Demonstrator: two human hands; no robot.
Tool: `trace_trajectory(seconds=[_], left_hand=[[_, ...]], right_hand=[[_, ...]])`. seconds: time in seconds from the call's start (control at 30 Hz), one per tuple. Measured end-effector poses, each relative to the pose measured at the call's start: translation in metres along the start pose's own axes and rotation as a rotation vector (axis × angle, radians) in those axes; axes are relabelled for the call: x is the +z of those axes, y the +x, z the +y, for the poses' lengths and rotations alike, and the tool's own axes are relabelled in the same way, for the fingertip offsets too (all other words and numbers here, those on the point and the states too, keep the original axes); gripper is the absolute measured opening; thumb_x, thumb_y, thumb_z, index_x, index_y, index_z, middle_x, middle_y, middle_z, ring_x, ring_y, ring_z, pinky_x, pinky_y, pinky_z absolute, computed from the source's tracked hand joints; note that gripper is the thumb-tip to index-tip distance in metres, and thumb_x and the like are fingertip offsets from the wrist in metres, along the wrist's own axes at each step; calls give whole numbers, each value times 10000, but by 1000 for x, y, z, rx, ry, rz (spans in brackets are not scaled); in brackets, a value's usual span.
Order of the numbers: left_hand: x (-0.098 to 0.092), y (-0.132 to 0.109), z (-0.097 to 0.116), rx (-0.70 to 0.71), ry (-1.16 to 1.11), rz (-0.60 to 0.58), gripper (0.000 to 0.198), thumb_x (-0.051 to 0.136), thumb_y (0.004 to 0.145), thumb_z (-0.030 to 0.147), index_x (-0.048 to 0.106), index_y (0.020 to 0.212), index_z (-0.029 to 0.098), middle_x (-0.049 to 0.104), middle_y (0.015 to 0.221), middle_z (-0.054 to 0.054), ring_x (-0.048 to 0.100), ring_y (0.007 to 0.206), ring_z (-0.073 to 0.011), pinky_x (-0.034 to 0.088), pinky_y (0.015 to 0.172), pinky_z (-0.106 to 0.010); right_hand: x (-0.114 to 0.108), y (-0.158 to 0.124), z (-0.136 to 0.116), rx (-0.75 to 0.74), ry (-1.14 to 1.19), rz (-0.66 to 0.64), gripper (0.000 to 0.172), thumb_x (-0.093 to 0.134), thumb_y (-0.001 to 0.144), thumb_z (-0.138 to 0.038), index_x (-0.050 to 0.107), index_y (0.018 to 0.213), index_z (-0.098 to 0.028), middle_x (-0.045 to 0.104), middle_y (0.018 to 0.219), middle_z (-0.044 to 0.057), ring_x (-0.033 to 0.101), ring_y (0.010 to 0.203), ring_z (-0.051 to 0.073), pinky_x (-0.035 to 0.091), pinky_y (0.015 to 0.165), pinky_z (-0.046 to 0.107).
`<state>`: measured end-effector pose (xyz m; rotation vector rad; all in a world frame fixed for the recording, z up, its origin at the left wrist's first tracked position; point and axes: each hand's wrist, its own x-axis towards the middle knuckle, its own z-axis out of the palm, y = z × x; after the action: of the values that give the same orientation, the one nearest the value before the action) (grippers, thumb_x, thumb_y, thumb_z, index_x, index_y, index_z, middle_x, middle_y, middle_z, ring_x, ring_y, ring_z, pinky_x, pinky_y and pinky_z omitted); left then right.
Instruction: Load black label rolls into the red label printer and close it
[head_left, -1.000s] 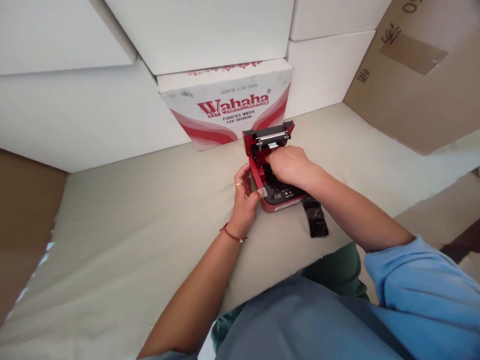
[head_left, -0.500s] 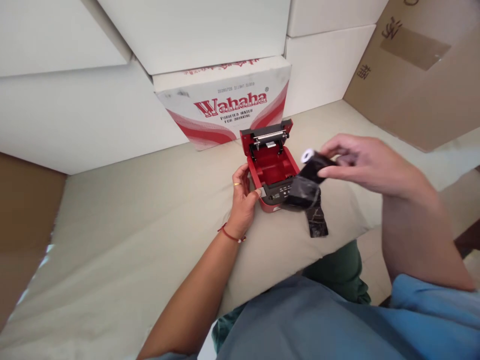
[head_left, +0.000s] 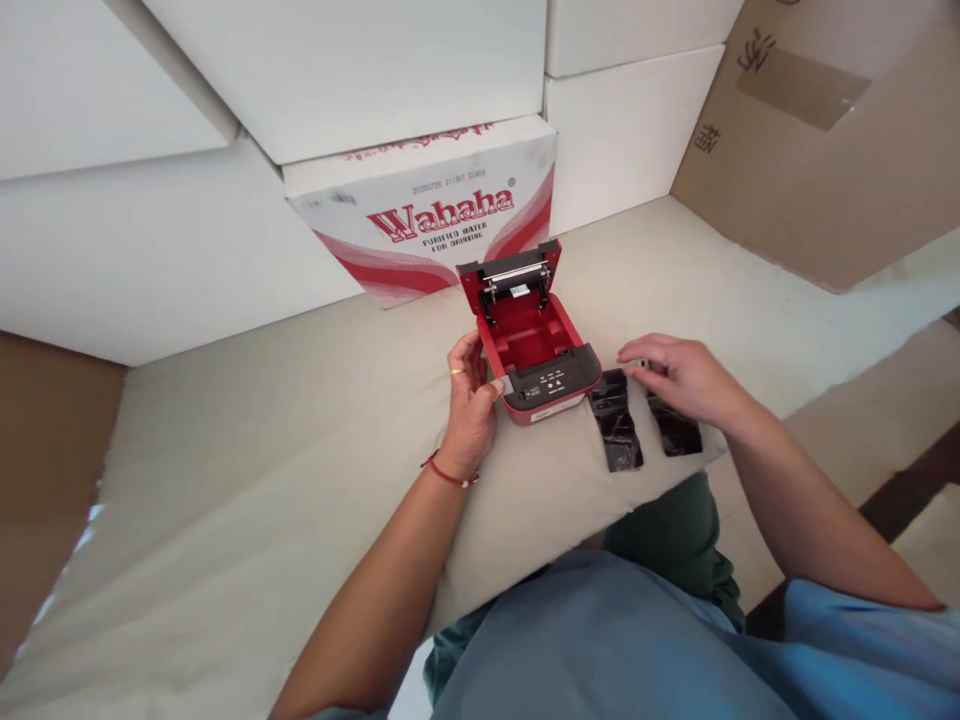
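Note:
A small red and black label printer (head_left: 553,385) stands on the cloth with its lid (head_left: 510,275) raised, and its red compartment holds nothing I can see. My left hand (head_left: 474,405) grips the printer's left side, thumb on the grey tab at the front corner and fingers behind. To the right, my right hand (head_left: 679,375) has thumb and fingers bent close together around a small, round-ended thing, mostly hidden. Below that hand lies a shiny black piece (head_left: 681,432); whether the hand touches it is unclear. A crinkled black strip (head_left: 621,430) lies between it and the printer.
A Wahaha water carton (head_left: 442,225) stands right behind the printer's raised lid. White boxes (head_left: 420,70) are stacked along the back. A large brown carton (head_left: 832,180) borders the right side, another brown surface (head_left: 52,480) the left. The cloth's front edge runs just before my body.
My right hand has moved down and right from above the printer's front, where it held a white-cored black roll. That roll's white end no longer shows. My left hand keeps its grip.

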<state>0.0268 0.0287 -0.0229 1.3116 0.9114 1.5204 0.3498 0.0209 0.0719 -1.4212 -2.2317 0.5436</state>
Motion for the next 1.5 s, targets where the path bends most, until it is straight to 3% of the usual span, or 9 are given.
trace_trajectory(seconds=[0.27,0.5,0.6,0.7,0.8,0.93,1.2,1.37,1.5], left_hand=[[-2,1,-2,10,37,-31,721,713,902,634,420,1510,382,495,1670,-80,497,1574,-283,492,1254,-462],[5,0,3,1,-112,-17,673,760,885,482,478,1487,380,516,1637,-48,511,1538,-277,470,1259,-467],[5,0,3,-12,-138,2,664,771,869,442,496,1470,375,520,1630,-45,504,1538,-274,466,1260,-461],[5,1,3,-11,-136,-3,660,764,862,415,495,1463,372,525,1622,-48,525,1511,-268,489,1233,-455],[6,1,3,6,-127,-13,657,745,858,386,487,1462,366,529,1614,-50,535,1498,-260,494,1229,-453],[8,0,3,0,-112,10,669,718,860,361,468,1481,356,528,1615,-59,543,1491,-255,492,1233,-456],[8,-1,3,-24,-124,-8,699,707,848,320,444,1495,353,506,1634,-66,547,1484,-246,504,1213,-435],[8,-1,5,-20,-142,-11,696,715,854,332,451,1498,352,500,1642,-66,530,1507,-259,484,1234,-449],[8,-1,5,-14,-129,-13,683,735,878,394,451,1498,356,501,1638,-71,533,1504,-271,485,1236,-463]], right_hand=[[31,5,-14,54,-192,-188,355,647,990,-233,755,1328,-233,804,1300,113,793,1064,290,614,894,408],[-65,0,-57,-32,170,-493,395,693,999,-529,802,1260,-253,824,1169,73,763,915,225,576,793,337],[-80,17,-83,-51,189,-371,418,714,992,-524,793,1300,-253,821,1060,47,699,777,186,526,716,323],[-55,47,-98,-118,97,-168,358,730,970,-367,786,1300,-240,814,1023,28,660,734,170,499,717,319],[-18,77,-107,-172,-48,-72,357,700,944,-207,780,1291,-235,819,1213,57,739,970,229,525,865,349],[9,102,-113,-109,-257,-139,404,665,952,-160,767,1332,-252,812,1329,75,752,1181,313,542,961,412],[28,125,-111,-39,-403,-199,444,670,958,-188,769,1376,-301,827,1313,75,770,1179,360,580,899,451],[28,119,-103,-109,-277,-143,341,643,965,-169,800,1256,-253,820,1305,80,772,1159,315,587,951,431],[19,74,-94,-293,-61,60,240,585,1061,-235,808,1149,-218,831,1254,105,779,1130,274,599,992,430]])
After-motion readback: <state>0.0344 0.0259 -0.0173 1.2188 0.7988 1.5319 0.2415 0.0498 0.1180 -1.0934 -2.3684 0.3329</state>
